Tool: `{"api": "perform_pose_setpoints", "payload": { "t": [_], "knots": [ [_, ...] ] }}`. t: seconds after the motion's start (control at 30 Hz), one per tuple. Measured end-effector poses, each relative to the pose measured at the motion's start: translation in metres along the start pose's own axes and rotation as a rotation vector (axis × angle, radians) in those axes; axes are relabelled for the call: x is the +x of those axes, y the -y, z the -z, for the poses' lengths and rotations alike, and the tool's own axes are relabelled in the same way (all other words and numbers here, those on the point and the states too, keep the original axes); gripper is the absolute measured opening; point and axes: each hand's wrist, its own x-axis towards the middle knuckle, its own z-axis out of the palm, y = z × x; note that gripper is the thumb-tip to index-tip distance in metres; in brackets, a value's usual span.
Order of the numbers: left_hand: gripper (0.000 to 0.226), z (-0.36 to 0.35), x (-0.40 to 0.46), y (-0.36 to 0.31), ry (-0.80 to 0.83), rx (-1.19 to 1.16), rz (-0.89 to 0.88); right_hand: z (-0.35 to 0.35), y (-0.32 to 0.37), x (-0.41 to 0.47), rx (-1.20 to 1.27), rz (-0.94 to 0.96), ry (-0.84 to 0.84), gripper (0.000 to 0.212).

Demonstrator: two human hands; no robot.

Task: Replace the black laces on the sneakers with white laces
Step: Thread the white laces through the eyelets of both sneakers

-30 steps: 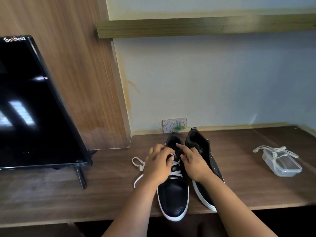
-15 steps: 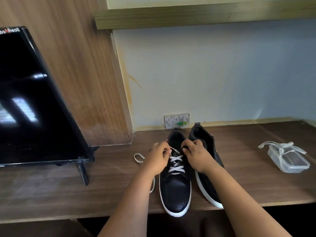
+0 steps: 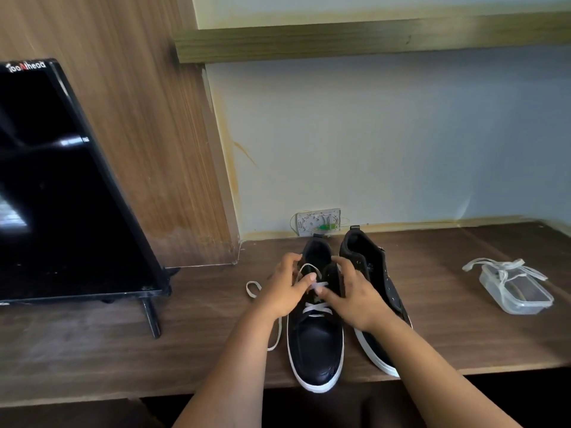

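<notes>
Sneakers stand side by side on a brown wooden desk (image 3: 463, 335), which spans the whole width of the view; their heels point at the pale wall and their toes reach the near edge. A black screen (image 3: 61, 196) on thin legs leans at the far left, in front of a wood panel. The left sneaker (image 3: 315, 350), black with a white sole, carries a white lace (image 3: 315, 307) crossed through its lower eyelets, and a loop of it rises over the tongue. The right sneaker (image 3: 375, 273) sits just beside it, tilted outward, its eyelets bare as far as can be seen. The left hand (image 3: 285, 291) is curled over the left sneaker's eyelets, thumb and forefinger pinching the lace loop. The right hand (image 3: 355, 299) rests on the tongue with fingers spread and bent, its thumb tip pressing the lace near the crossing. A loose lace end trails onto the desk left of the shoe. Well apart to the right lies a clear plastic container (image 3: 522, 296) with a second white lace (image 3: 494, 265) draped over it. A small white wall socket (image 3: 318, 220) sits behind the heels.
</notes>
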Motion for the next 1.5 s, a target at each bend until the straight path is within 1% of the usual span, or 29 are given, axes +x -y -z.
{"api": "perform_pose_setpoints", "payload": {
  "t": [0.03,0.1,0.13,0.17,0.23,0.3,0.43,0.57,0.67,0.73,0.8,0.87,0.9,0.93,0.97,1.0,1.03,1.07,1.1,1.17,1.23,1.3,1.33,1.4,1.47,1.5],
  "knots": [
    [0.043,0.0,0.002,0.003,0.008,0.002,0.023,-0.004,0.003,-0.008,0.01,-0.032,0.029,0.097],
    [0.021,-0.001,0.002,0.007,-0.002,0.027,0.045,-0.019,0.012,-0.023,-0.013,-0.119,0.092,0.127],
    [0.014,-0.002,0.001,0.007,-0.024,0.027,0.052,-0.028,0.015,-0.029,-0.048,-0.162,0.109,0.136],
    [0.015,-0.003,-0.001,0.007,-0.052,0.026,0.053,-0.037,0.018,-0.033,-0.087,-0.198,0.11,0.141],
    [0.021,-0.001,-0.005,0.004,-0.123,0.038,0.057,-0.048,0.021,-0.038,-0.135,-0.259,0.091,0.142],
    [0.022,0.002,-0.008,0.005,-0.209,0.047,0.069,-0.049,0.022,-0.041,-0.149,-0.306,0.084,0.14],
    [0.021,0.012,-0.014,0.012,-0.313,-0.064,0.078,-0.045,0.026,-0.049,-0.196,-0.291,0.072,0.137],
    [0.019,0.019,-0.017,0.013,-0.399,-0.006,0.001,-0.038,0.029,-0.052,-0.208,-0.286,0.116,0.134],
    [0.018,0.021,-0.014,0.009,-0.45,0.012,-0.053,-0.036,0.028,-0.051,-0.23,-0.302,0.153,0.137],
    [0.018,0.025,-0.014,0.005,-0.431,0.055,-0.073,-0.036,0.025,-0.047,-0.243,-0.319,0.192,0.142],
    [0.017,0.029,-0.017,-0.002,-0.339,0.075,-0.064,-0.031,0.022,-0.046,-0.247,-0.349,0.26,0.149],
    [0.013,0.031,-0.024,-0.012,-0.229,0.056,-0.063,-0.022,0.021,-0.046,-0.282,-0.324,0.318,0.151],
    [0.013,0.031,-0.027,-0.017,-0.204,0.048,-0.081,-0.016,0.023,-0.045,-0.328,-0.279,0.284,0.145],
    [0.015,0.03,-0.029,-0.023,-0.194,0.04,-0.107,-0.01,0.025,-0.04,-0.368,-0.208,0.188,0.134],
    [0.02,0.029,-0.031,-0.029,-0.184,0.018,-0.134,-0.005,0.027,-0.034,-0.37,-0.113,0.057,0.12],
    [0.024,0.028,-0.031,-0.033,-0.16,-0.023,-0.149,-0.002,0.029,-0.025,-0.321,0.002,-0.056,0.104],
    [0.029,0.027,-0.032,-0.038,-0.131,-0.09,-0.152,-0.001,0.031,-0.018,-0.232,0.105,-0.106,0.089],
    [0.034,0.026,-0.031,-0.04,-0.106,-0.161,-0.14,-0.001,0.033,-0.012,-0.112,0.186,-0.104,0.079],
    [0.039,0.025,-0.032,-0.042,-0.086,-0.229,-0.127,-0.004,0.033,-0.007,0.018,0.218,-0.071,0.071],
    [0.044,0.026,-0.032,-0.04,-0.099,-0.281,-0.104,-0.007,0.033,-0.002,0.257,0.179,-0.046,0.051],
    [0.039,0.032,-0.032,-0.032,-0.195,-0.242,-0.07,-0.003,0.035,0.001,0.513,0.09,-0.084,0.031],
    [0.031,0.042,-0.033,-0.02,-0.335,-0.242,-0.036,0.006,0.035,0.004,0.778,0.024,-0.118,0.026],
    [0.027,0.047,-0.032,-0.015,-0.395,-0.267,-0.014,0.01,0.034,0.005,0.869,0.009,-0.132,0.026],
    [0.02,0.056,-0.033,-0.009,-0.471,-0.383,0.05,0.016,0.032,0.005,0.903,0.008,-0.151,0.024],
    [0.011,0.062,-0.032,-0.007,-0.515,-0.576,0.101,0.016,0.028,0.003,0.854,0.009,-0.204,0.017],
    [0.01,0.064,-0.032,-0.008,-0.536,-0.631,0.118,0.015,0.027,0.003,0.82,-0.006,-0.235,0.015]
  ]
}}
